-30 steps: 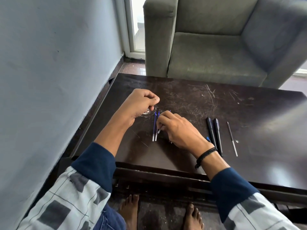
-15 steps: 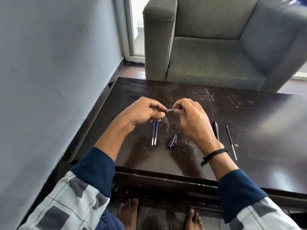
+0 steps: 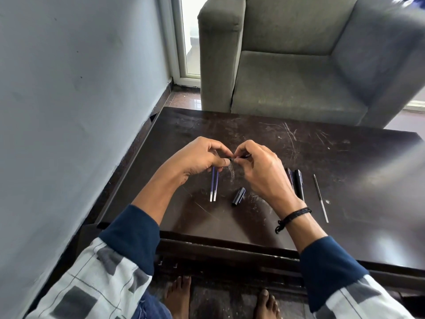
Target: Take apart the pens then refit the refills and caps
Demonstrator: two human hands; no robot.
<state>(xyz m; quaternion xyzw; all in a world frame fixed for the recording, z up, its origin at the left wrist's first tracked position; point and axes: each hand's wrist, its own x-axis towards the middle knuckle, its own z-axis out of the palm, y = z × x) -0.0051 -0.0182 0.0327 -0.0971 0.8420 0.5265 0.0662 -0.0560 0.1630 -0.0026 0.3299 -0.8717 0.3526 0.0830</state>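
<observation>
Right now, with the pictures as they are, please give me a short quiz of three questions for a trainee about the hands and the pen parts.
1. True or false: the left hand and the right hand lie flat and empty on the table.
2. The black cap lies: A on the armchair; B on the table, right of the blue refills; C inside the left hand.
3. Which wrist wears the black wristband?
Key: 1 false, both pinch pen parts above it; 2 B; 3 the right.
</observation>
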